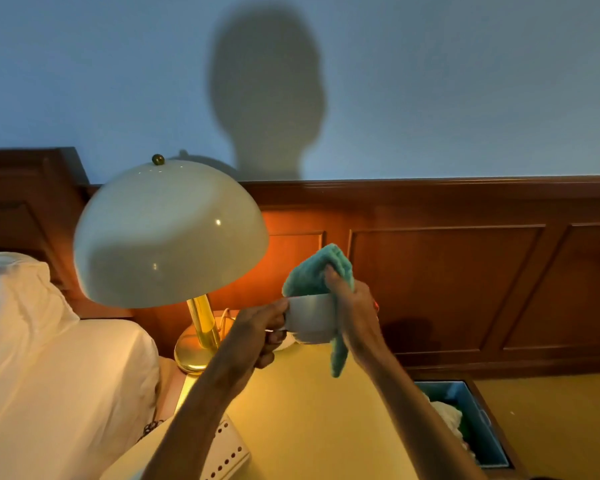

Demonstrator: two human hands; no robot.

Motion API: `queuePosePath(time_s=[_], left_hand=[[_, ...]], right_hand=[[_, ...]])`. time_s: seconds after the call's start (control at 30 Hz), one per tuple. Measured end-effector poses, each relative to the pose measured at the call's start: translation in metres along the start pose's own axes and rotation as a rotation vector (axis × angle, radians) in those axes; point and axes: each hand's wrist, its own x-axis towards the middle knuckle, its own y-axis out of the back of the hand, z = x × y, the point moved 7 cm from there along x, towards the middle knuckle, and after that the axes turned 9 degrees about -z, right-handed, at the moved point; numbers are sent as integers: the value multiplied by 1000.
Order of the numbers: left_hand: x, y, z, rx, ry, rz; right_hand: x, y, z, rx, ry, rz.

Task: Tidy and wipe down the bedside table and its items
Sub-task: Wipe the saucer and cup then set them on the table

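Cup [310, 315]: I am gripping its handle with left hand [262, 332], steadying it while right hand [352, 306] is clutching cloth [314, 271] against its rim for wiping.

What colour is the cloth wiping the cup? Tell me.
Teal, a blue-green; the cloth shows clearly in the head view.

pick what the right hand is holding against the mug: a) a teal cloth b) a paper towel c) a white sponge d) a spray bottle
a, the right hand grips a teal cloth that drapes over and into the white mug, which the left hand holds by its handle above the bedside table.
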Motion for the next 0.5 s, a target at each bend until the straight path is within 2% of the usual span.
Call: queuePosePath(time_s=[0.07,0.13,0.2,0.27,0.33,0.4,0.5], left_hand=[[-1,2,-3,-220,26,-55],[-1,-5,-4,-389,-6,-80],[2,-14,-3,-418,-99,-48],[7,-18,-3,-300,-225,27],[7,-20,-4,-49,-310,94],[4,-27,-5,90,-326,103],[3,-23,5,178,-238,158]], right_hand=[[0,3,9,318,-190,-101],[-3,-6,13,600,-244,-105],[-3,-14,19,778,-243,-14],[-4,-21,23,875,-172,69],[-9,-25,19,812,-89,98],[-10,-24,12,503,-11,96],[-6,-19,-1,-6,185,127]])
